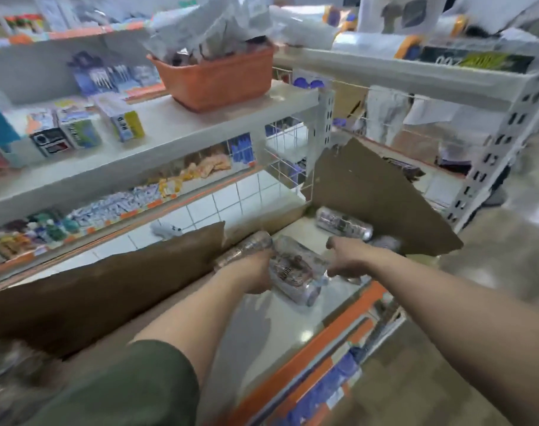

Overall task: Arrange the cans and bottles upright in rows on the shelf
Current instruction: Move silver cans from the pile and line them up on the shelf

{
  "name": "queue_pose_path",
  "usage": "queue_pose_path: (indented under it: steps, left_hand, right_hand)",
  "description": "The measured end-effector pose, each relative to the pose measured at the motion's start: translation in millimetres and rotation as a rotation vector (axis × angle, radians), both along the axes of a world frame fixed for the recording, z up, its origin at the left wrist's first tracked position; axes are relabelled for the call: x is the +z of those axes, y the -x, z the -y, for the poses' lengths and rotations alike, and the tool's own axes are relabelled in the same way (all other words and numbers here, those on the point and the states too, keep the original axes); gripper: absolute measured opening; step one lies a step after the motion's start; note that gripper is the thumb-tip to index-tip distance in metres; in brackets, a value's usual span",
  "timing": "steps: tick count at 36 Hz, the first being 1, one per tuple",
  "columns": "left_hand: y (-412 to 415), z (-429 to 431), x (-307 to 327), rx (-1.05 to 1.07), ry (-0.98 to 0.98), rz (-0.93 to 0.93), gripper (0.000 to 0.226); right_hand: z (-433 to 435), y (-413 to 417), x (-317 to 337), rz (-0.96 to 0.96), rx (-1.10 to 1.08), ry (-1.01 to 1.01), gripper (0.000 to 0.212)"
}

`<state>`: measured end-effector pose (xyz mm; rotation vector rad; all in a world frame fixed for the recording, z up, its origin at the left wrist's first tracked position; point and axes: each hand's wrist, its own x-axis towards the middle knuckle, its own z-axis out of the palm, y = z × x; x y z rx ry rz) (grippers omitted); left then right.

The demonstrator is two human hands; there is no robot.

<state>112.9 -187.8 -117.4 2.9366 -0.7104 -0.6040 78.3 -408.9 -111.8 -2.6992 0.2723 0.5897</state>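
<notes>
Several cans lie on their sides on the white shelf [296, 327] between two brown cardboard sheets. My left hand [256, 275] grips a silver and brown can [246, 247] lying against the left cardboard. A second can [293, 272] lies tilted between my hands, its end toward me. My right hand [348, 256] reaches over the cans with fingers curled downward; a can end [352, 279] shows under it, and whether it holds that can is hidden. Another silver can [343, 224] lies on its side at the back, with one more can [385, 242] beside it.
Brown cardboard [102, 287] stands along the left of the shelf and another cardboard sheet [379, 198] leans at the right. An orange basket [216, 78] sits on the upper shelf. A perforated white post [505, 142] rises at the right. The shelf front has an orange edge [323, 342].
</notes>
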Motion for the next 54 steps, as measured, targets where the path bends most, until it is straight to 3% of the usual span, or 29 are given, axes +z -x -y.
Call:
queue_pose_path:
  steps: [6, 9, 15, 29, 32, 36, 40, 44, 48, 50, 54]
  left_hand:
    - [-18, 20, -35, 0.246, 0.025, -0.131, 0.058]
    - [-26, 26, -51, 0.392, 0.133, -0.197, 0.079]
    - [-43, 33, -80, 0.637, 0.336, -0.224, 0.102]
    - [-52, 16, -95, 0.919, 0.953, -0.395, 0.082]
    - [-51, 10, -88, 0.901, 0.935, -0.413, 0.074]
    - [-50, -3, -61, 0.73, 0.823, -0.335, 0.03]
    - [-46, -24, -24, 0.581, 0.704, -0.186, 0.061]
    - [-34, -57, 12, 0.496, 0.608, -0.043, 0.063]
    - [-13, -105, 44, 0.516, 0.659, 0.079, 0.054]
    - [3, -130, 59, 0.544, 0.674, 0.116, 0.049]
    - [33, -184, 79, 0.647, 0.611, 0.177, 0.06]
  right_hand:
    - [7, -22, -32, 0.006, 0.094, 0.003, 0.07]
    - [7, -28, -48, -0.011, 0.13, -0.001, 0.053]
    - [6, -44, -67, -0.008, 0.08, -0.07, 0.059]
    - [-19, -79, -91, -0.008, 0.003, -0.165, 0.074]
    - [-19, -76, -91, -0.012, -0.027, -0.204, 0.068]
    - [-23, -72, -75, -0.015, -0.034, -0.237, 0.058]
    - [-35, -68, -48, 0.05, -0.03, -0.385, 0.062]
    - [-60, -67, -18, 0.177, 0.039, -0.573, 0.061]
    - [-100, -69, 5, 0.29, 0.17, -0.61, 0.069]
    - [-126, -69, 18, 0.299, 0.273, -0.637, 0.073]
    - [-186, -57, 44, 0.254, 0.43, -0.76, 0.062]
